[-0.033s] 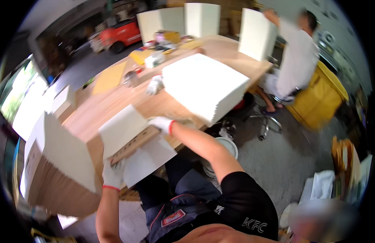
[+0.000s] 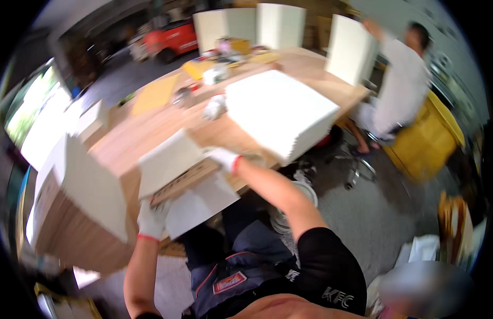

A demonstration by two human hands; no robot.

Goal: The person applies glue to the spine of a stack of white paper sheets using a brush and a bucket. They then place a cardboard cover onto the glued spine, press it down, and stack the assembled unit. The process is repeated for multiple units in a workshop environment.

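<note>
A folded white cardboard piece (image 2: 169,159) with a brown side strip (image 2: 183,182) stands at the table's near edge. Small dark marks or slots run along the strip. My left hand (image 2: 151,219), in a white glove with a red cuff, grips the strip's near left end. At the far right end, my right hand (image 2: 223,158), gloved the same way, closes on the piece; its fingertips are partly hidden. A flat white sheet (image 2: 201,204) lies below the strip and sticks out over the edge toward me.
A tall stack of white-and-brown cardboard (image 2: 87,202) rises at the left. On the wooden table (image 2: 124,143) lie a big white stack (image 2: 281,109), a loose glove (image 2: 215,107) and a yellow sheet (image 2: 155,95). A person (image 2: 403,80) sits at the far right beside a yellow bin (image 2: 430,135).
The whole view has shifted, so the table and stacks appear a little farther right. Both hands keep their hold on the cardboard piece, which looks nearly unchanged in pose.
</note>
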